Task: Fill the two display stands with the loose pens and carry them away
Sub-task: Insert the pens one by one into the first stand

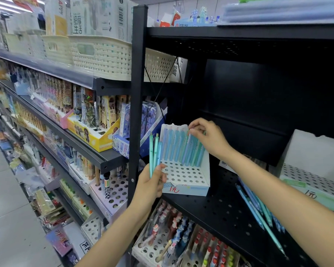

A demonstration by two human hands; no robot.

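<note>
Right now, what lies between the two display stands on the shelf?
Head view: loose pens on the black perforated shelf, between the part-filled stand and the empty stand.

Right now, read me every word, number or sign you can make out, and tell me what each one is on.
"1元": handwritten in red on the front of the white perforated pen stand.
"1元": handwritten on the pale green front of the second white stand.
"ODEMEI": blue box on the top shelf.
"生活": tall white carton above the cream basket.
Other packaging print and barcodes: too small or blurred.
</note>
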